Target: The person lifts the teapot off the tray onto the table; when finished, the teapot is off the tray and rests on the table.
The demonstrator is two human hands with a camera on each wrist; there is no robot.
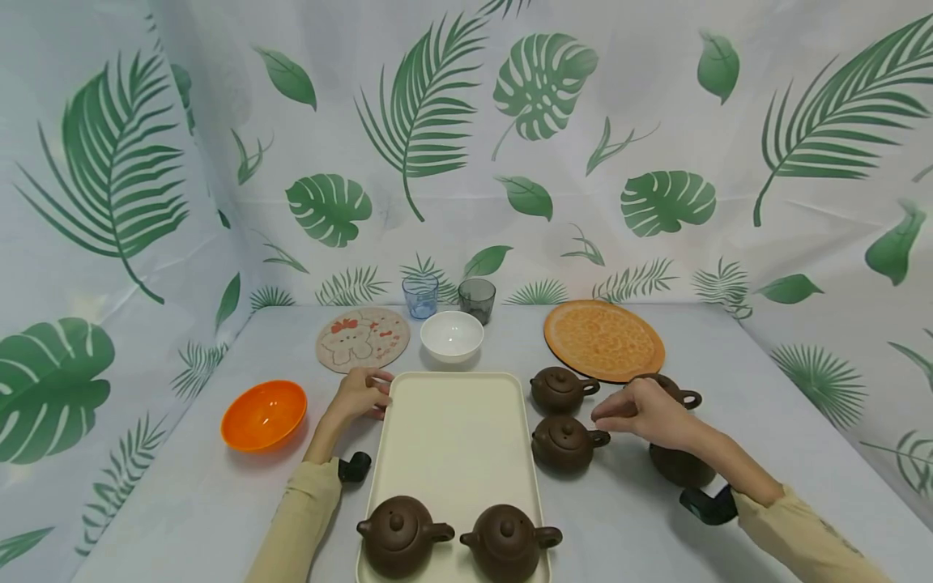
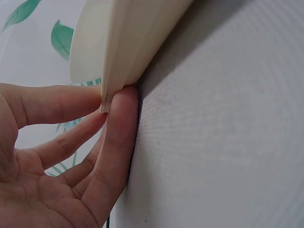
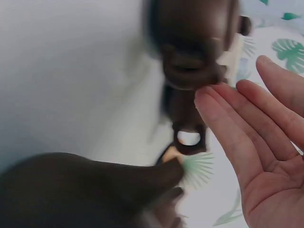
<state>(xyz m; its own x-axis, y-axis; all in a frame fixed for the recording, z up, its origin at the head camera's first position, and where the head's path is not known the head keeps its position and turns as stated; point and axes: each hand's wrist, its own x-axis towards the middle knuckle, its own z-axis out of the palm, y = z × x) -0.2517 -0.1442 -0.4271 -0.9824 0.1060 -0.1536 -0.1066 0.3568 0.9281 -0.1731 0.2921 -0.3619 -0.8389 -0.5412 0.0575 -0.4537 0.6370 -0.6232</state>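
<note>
At the upper left corner of a cream tray [image 1: 459, 445], my left hand [image 1: 359, 394] pinches the rim between thumb and fingers, as the left wrist view shows. Two brown teapots [image 1: 399, 538] stand on the tray's near end. My right hand [image 1: 649, 414] hovers with fingers extended and holds nothing. Its fingertips [image 3: 207, 95] are close to the handle of a brown teapot [image 1: 564, 445] to the right of the tray. Just beyond that one stands another teapot [image 1: 557, 390]. Two more teapots [image 1: 681, 465] are partly hidden behind the right hand and wrist.
An orange bowl [image 1: 264, 416] lies left of the tray. Behind the tray are a white bowl [image 1: 452, 336], a blue cup [image 1: 420, 298] and a grey cup [image 1: 477, 301]. A rabbit-print round mat [image 1: 363, 340] and a pizza-like round mat [image 1: 605, 340] lie at the back.
</note>
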